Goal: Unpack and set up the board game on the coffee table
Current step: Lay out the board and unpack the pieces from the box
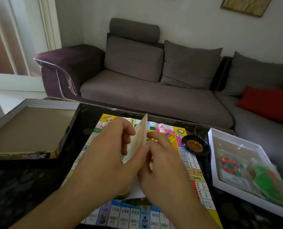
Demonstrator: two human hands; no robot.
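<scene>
Cards [136, 141], a thin stack, stand on edge above the board [193, 169], pinched between left hand [104, 156] and right hand [160, 156]; light, slippery, probably best squared by the edges.

Grey sofa [154, 95], red cushion [268, 103], framed picture [246, 4], perhaps a door [13, 38]

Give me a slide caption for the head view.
Both hands hold a card stack above the unfolded game board.
</scene>
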